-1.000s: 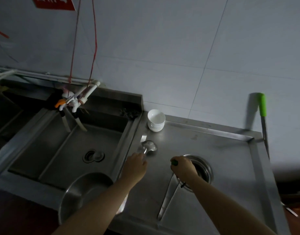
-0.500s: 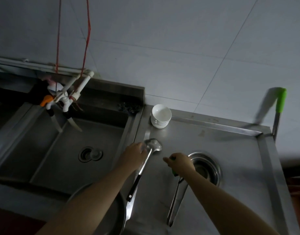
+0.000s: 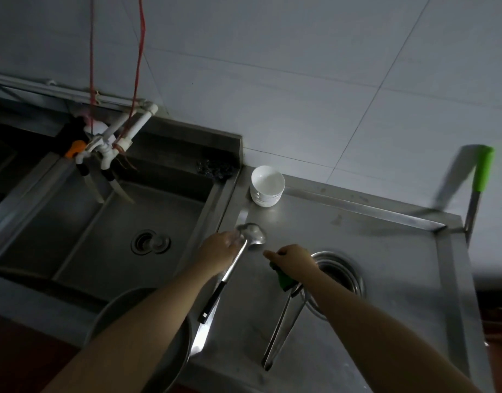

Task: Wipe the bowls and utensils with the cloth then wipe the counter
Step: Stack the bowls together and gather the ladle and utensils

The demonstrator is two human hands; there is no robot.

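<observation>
The left hand (image 3: pixel 220 252) is closed around the neck of a steel ladle (image 3: pixel 251 235), its grip sitting just behind the ladle's bowl, which lies mouth-up on the steel desk (image 3: pixel 371 251). The ladle's shaft runs back toward the camera beside the left forearm and ends in a black handle. The right hand (image 3: pixel 293 262) is clenched on a dark green cloth (image 3: pixel 282 279), a wad of which sticks out under the palm; the forefinger points toward the ladle's bowl, close to it but apart from it. Under the right wrist a pair of steel tongs (image 3: pixel 281 330) lies on the desk, its closed tips pointing at the camera. Just right of the right hand a round metal-lined opening (image 3: pixel 346 268) is sunk into the desk, partly hidden by the forearm.

Beyond the ladle, near the back corner of the desk, stand stacked white bowls (image 3: pixel 267 185), upright and well apart from both hands. A large steel basin (image 3: pixel 147 330) shows under the left forearm at the front edge of the sink. The sink (image 3: pixel 125 211) lies left of the desk, with a drain in its floor, white taps (image 3: pixel 108 146) over its back rim, and a dark scourer (image 3: pixel 214 168) on its back ledge. At the desk's far right corner a tool with a green handle (image 3: pixel 482 173) leans against the tiled wall.
</observation>
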